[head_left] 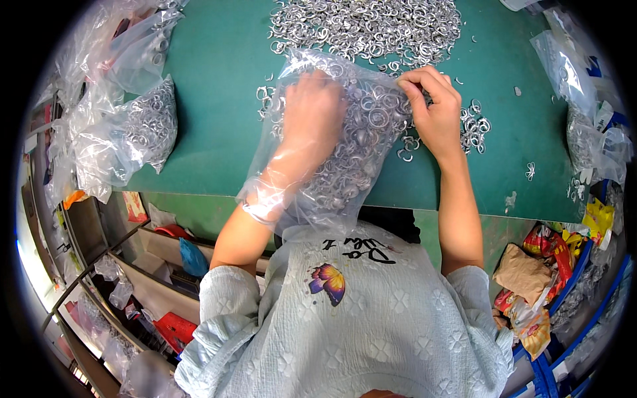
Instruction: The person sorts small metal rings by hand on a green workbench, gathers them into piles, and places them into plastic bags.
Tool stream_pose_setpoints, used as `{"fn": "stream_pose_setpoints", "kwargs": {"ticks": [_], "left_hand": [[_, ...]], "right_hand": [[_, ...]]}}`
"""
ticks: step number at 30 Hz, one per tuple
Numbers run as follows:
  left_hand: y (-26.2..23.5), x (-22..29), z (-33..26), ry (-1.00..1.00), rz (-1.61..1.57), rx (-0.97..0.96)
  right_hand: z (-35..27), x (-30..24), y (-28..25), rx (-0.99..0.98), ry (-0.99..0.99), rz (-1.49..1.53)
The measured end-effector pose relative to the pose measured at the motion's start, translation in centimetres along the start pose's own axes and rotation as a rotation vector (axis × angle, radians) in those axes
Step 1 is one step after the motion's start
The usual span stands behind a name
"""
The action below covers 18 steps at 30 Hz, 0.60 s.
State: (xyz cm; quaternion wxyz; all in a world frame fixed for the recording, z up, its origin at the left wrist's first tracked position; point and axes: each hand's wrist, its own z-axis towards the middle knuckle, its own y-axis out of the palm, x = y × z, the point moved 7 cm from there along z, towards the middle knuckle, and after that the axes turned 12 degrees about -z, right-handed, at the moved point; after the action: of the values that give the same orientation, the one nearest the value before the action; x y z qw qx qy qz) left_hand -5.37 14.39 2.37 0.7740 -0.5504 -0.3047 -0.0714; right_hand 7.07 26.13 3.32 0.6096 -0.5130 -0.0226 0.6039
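A clear plastic bag (285, 189), full of small silvery metal rings (361, 142), lies tilted at the near edge of the green table. My left hand (313, 113) reaches inside it, seen through the film and slightly blurred. Its fingers are curled down among the rings, and their tips are hidden. At the bag's upper right edge, my right hand (434, 109) pinches the plastic between thumb and fingers. Just beyond the bag spreads a large heap of loose rings (371, 26). A smaller cluster of rings (474, 126) lies beside my right wrist.
Filled clear bags (151, 123) stand at the table's left end, among crumpled plastic. Another bag of metal parts (580, 142) is at the right edge. Below the table are a shelf with a red packet (176, 330) on the left and colourful wrappers (531, 275) on the right.
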Motion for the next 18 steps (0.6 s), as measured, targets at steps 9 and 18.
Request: {"fn": "stream_pose_setpoints", "kwargs": {"ticks": [9, 18], "left_hand": [[-1.5, -0.1, -1.8, -0.135, -0.45, 0.073], [-1.6, -0.5, -0.5, -0.068, -0.16, 0.127]], "right_hand": [[-0.1, -0.1, -0.2, 0.005, -0.003, -0.005], [0.0, -0.1, -0.2, 0.001, 0.006, 0.002]]}}
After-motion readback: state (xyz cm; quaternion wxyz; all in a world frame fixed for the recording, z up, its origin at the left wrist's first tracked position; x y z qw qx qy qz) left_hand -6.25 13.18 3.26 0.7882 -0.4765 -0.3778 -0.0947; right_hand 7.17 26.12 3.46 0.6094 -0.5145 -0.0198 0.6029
